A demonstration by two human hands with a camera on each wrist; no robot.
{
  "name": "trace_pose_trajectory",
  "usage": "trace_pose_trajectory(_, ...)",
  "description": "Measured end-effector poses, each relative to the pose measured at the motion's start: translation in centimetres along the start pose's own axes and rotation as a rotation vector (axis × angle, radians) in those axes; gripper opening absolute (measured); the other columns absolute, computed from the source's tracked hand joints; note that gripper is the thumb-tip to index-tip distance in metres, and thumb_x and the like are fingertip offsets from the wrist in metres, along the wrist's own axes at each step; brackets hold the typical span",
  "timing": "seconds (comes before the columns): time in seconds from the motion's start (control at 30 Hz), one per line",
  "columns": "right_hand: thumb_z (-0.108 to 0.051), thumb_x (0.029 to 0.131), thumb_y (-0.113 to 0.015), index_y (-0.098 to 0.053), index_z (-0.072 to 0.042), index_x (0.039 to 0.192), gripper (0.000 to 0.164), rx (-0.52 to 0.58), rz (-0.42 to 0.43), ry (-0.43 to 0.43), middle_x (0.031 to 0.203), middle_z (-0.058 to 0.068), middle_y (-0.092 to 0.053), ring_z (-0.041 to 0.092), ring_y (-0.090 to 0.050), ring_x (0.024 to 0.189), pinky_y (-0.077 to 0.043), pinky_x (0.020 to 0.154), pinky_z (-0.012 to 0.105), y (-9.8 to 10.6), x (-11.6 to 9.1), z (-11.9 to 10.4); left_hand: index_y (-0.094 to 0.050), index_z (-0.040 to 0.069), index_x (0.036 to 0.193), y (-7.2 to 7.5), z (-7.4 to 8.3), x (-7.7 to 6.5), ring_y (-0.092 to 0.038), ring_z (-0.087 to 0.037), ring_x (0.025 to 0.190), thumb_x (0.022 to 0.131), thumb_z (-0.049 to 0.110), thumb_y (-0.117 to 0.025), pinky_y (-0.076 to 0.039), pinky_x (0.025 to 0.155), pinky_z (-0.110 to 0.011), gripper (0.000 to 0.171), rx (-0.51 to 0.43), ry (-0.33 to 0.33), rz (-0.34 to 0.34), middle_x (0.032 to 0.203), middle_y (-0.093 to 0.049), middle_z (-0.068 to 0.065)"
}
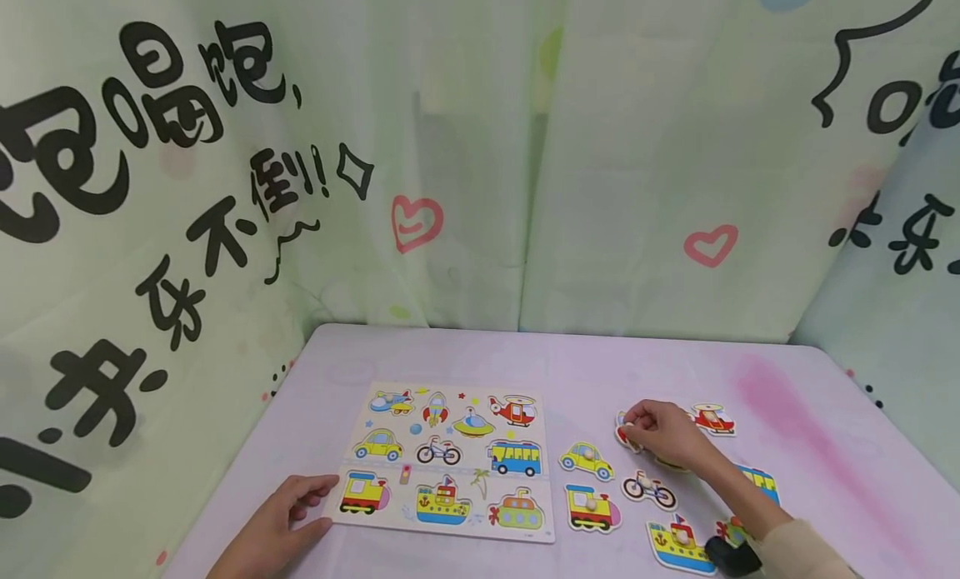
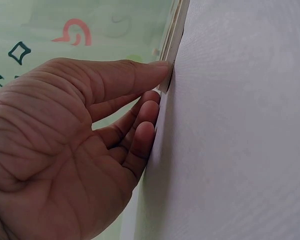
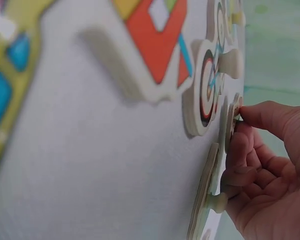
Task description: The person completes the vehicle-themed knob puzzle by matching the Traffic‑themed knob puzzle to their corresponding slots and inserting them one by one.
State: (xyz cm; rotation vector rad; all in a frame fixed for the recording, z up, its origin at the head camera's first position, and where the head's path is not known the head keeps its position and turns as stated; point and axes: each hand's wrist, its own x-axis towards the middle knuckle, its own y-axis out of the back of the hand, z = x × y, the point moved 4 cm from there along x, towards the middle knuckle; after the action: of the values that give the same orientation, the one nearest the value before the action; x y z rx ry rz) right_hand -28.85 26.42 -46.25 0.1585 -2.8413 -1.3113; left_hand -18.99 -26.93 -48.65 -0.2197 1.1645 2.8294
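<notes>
My left hand (image 1: 273, 525) is at the lower left corner of a picture puzzle board (image 1: 450, 519), its thumb and index finger touching the edge. In the left wrist view the thumb (image 2: 135, 75) lies straight against the thin board edge (image 2: 172, 50); the other fingers bend loosely. My right hand (image 1: 667, 433) pinches a small wooden puzzle piece (image 3: 232, 122) between thumb and fingers. In the head view some red shows on that piece (image 1: 622, 437); the hand covers most of its picture. A yellowish piece (image 1: 670, 465) lies partly hidden beneath the hand.
Loose knobbed pieces lie right of the board: a car (image 1: 587, 460), train (image 1: 592, 508), bicycle (image 1: 649, 490), ship (image 1: 678, 546), helicopter (image 1: 712, 419) and bus (image 1: 763, 482). The right forearm partly covers another piece (image 1: 731, 529). A printed curtain (image 1: 480, 296) stands behind the table.
</notes>
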Motion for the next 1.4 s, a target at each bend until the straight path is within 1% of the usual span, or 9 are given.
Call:
trace_pose_trajectory(0.13,-0.019,0.094,-0.074,-0.067,-0.003,0.104,0.02,0.015,0.023,-0.01,0.082,0.003,-0.058,0.019,-0.052,0.075,-0.044,0.061,0.024,0.2,-0.3,0.1,-0.063,0.013,0.136,0.0,0.1,-0.1,-0.051,-0.015,0.103,0.086,0.018,-0.083,-0.048,0.088,-0.027,0.054,0.002,-0.006,0.0,0.116,-0.058,0.002)
trace_pose_trajectory(0.27,-0.021,0.094,-0.075,-0.067,-0.003,0.107,0.024,0.064,0.038,-0.022,0.083,0.003,-0.059,0.019,-0.054,0.075,-0.045,0.06,0.023,0.4,-0.6,-0.1,-0.063,0.012,0.135,0.1,0.1,-0.1,-0.051,-0.015,0.102,0.086,0.016,-0.082,-0.047,0.086,-0.023,0.053,-0.001,-0.016,0.006,0.115,-0.058,0.003)
trace_pose_trajectory(0.43,-0.023,0.094,-0.075,-0.067,-0.002,0.11,0.027,0.128,0.054,-0.033,0.085,0.003,-0.062,0.02,-0.054,0.078,-0.046,0.06,0.024,0.5,-0.9,-0.8,-0.063,0.012,0.136,0.0,0.1,-0.1,-0.051,-0.015,0.103,0.086,0.017,-0.083,-0.048,0.086,-0.025,0.054,-0.002,0.004,0.005,0.115,-0.058,0.003)
trace_pose_trajectory(0.63,-0.023,0.094,-0.075,-0.067,-0.002,0.11,0.027,0.18,0.043,-0.016,0.086,0.004,-0.065,0.02,-0.056,0.079,-0.048,0.062,0.024,0.3,-1.3,-2.3,-0.063,0.012,0.135,0.0,0.0,-0.1,-0.051,-0.015,0.103,0.086,0.016,-0.083,-0.048,0.087,-0.024,0.054,-0.002,0.002,0.012,0.116,-0.059,0.003)
trace_pose_trajectory(0.9,-0.028,0.094,-0.076,-0.068,-0.005,0.11,0.03,0.193,0.035,0.003,0.087,0.003,-0.065,0.02,-0.056,0.083,-0.048,0.065,0.025,-0.1,-1.6,-4.3,-0.064,0.011,0.134,0.0,0.1,-0.1,-0.051,-0.015,0.102,0.085,0.013,-0.083,-0.047,0.085,-0.023,0.053,-0.006,-0.012,0.014,0.115,-0.059,0.003)
trace_pose_trajectory(1.03,-0.025,0.095,-0.075,-0.068,-0.005,0.11,0.027,0.221,0.02,0.023,0.088,0.003,-0.065,0.02,-0.057,0.083,-0.048,0.067,0.025,-0.4,-1.6,-5.3,-0.064,0.012,0.134,0.0,0.1,-0.1,-0.051,-0.015,0.102,0.085,0.013,-0.083,-0.048,0.085,-0.024,0.053,0.0,-0.01,0.018,0.115,-0.059,0.003)
trace_pose_trajectory(1.3,-0.023,0.095,-0.074,-0.067,-0.005,0.107,0.023,0.241,0.0,0.07,0.087,0.003,-0.063,0.019,-0.056,0.083,-0.048,0.068,0.024,-1.6,-1.5,-7.5,-0.064,0.013,0.134,-0.2,0.0,0.0,-0.051,-0.014,0.103,0.085,0.013,-0.083,-0.048,0.085,-0.024,0.053,0.003,-0.006,0.02,0.115,-0.058,0.003)
trace_pose_trajectory(1.4,-0.022,0.095,-0.074,-0.067,-0.005,0.106,0.022,0.256,-0.009,0.083,0.087,0.003,-0.063,0.019,-0.056,0.083,-0.048,0.067,0.024,-2.2,-1.4,-8.2,-0.064,0.013,0.134,-0.1,-0.1,0.0,-0.051,-0.014,0.102,0.085,0.013,-0.083,-0.047,0.084,-0.023,0.053,-0.004,-0.016,0.017,0.114,-0.058,0.003)
